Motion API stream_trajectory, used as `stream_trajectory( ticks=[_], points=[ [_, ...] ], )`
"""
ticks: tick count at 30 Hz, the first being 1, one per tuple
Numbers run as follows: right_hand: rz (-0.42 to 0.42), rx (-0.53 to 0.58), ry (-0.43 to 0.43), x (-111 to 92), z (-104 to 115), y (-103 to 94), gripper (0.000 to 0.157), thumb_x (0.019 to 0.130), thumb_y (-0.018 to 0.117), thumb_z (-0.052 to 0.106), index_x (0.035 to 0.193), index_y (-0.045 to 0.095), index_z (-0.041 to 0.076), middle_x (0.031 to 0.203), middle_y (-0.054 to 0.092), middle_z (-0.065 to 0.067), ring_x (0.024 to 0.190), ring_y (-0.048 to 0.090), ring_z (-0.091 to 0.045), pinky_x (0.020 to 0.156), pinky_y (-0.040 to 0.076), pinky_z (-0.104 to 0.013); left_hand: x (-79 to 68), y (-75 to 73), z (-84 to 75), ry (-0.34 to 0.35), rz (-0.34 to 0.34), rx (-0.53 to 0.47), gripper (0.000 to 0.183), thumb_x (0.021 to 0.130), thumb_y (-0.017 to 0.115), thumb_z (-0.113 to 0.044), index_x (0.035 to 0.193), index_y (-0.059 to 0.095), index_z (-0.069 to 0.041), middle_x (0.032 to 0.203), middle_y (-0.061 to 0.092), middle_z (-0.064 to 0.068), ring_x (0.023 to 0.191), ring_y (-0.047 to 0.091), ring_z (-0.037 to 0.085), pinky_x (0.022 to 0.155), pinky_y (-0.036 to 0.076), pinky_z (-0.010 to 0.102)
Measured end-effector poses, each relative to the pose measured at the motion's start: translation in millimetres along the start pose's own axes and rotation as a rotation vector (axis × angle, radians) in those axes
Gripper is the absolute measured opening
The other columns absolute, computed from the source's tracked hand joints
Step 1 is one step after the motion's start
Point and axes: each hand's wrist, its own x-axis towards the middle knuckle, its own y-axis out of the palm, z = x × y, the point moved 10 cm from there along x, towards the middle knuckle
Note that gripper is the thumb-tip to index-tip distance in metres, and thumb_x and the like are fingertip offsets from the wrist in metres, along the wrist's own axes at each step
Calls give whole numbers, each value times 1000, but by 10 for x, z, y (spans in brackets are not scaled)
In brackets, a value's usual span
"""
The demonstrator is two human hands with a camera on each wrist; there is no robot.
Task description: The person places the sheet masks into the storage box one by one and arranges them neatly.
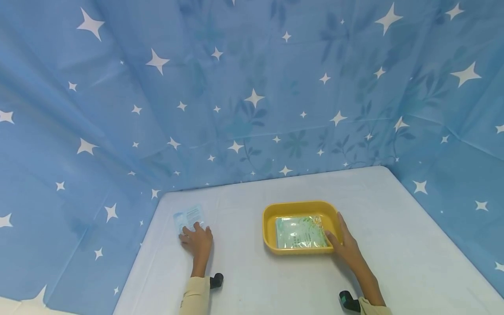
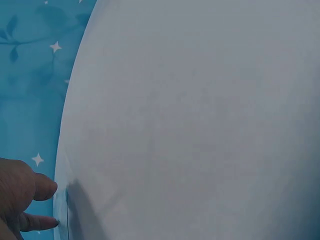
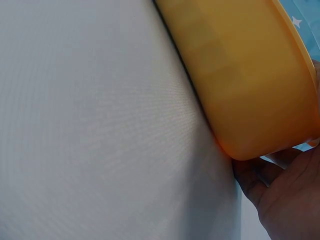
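My left hand (image 1: 199, 240) is at the left of the table, its fingertips touching the lower edge of a flat light-blue packet (image 1: 194, 215) with printed lines. In the left wrist view, that hand's fingers (image 2: 42, 222) reach the packet's thin edge; most of the packet is hidden there. My right hand (image 1: 347, 246) holds the right end of a yellow plastic tray (image 1: 271, 251), thumb over the rim and the other fingers along the outer wall. Inside the tray lies a flat, glossy pale-green packet (image 1: 297, 232) with a leaf print. In the right wrist view, fingers touch the tray's lower corner.
A white cloth covers the table (image 1: 244, 280). Blue curtains (image 1: 220, 87) with white stars stand behind it and along both sides. Black devices (image 1: 216, 281) are worn at both wrists, near the beige sleeves (image 1: 195, 295).
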Motion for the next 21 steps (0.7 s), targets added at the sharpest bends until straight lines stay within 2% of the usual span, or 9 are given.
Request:
stream_trajectory(
  ticks=[3,6,10,13,21],
  points=[
    [0,-1,0,3,-2,3,82,100,50,39,157,-2,10,161,7,-26,145,12,-52,114,15,-66,31,14,160,-58,35,-20,48,94,59,-20,129,48,10,141,20,45,132,11,66,106,13,72],
    [-4,0,-2,9,-7,3,82,100,50,40,157,-2,10,161,7,-26,145,12,-52,114,16,-66,72,1,235,-61,29,-69,45,94,58,-18,130,49,7,141,20,44,133,10,64,108,11,70],
    [-9,4,-3,25,-18,1,83,100,49,41,157,-2,10,162,7,-25,145,12,-51,114,16,-65,155,-28,293,-69,14,-104,38,96,55,-19,129,53,1,140,21,42,131,13,57,104,16,67],
    [-2,9,3,26,-19,8,83,100,49,41,157,-3,11,162,6,-25,145,11,-51,115,15,-65,197,-60,361,-107,0,-113,33,97,54,-19,126,57,-3,138,23,42,126,17,54,98,20,66],
    [-5,5,5,4,-1,0,83,100,50,39,157,-2,9,162,7,-25,145,12,-51,115,16,-64,239,-171,514,-204,-81,-136,20,91,64,-15,108,67,-5,129,32,38,119,24,53,90,22,65]
  ],
)
